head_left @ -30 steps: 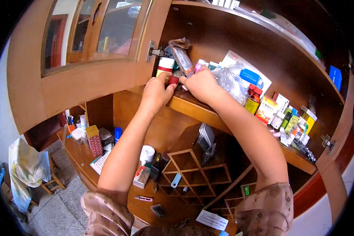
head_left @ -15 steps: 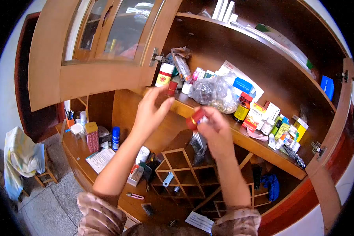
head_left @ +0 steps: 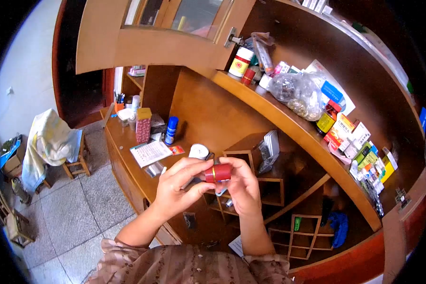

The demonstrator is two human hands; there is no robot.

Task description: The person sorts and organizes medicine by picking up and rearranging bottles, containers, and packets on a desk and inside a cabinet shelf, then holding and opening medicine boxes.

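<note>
One red tube [head_left: 218, 173] sits pinched between the left hand [head_left: 179, 185] and right hand [head_left: 246, 191]; a soft, steady grip should stop it slipping.

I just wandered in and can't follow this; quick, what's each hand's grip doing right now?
Left hand: grip closed, fingers and thumb at one end of the small red container.
Right hand: grip closed, holding its other end.
</note>
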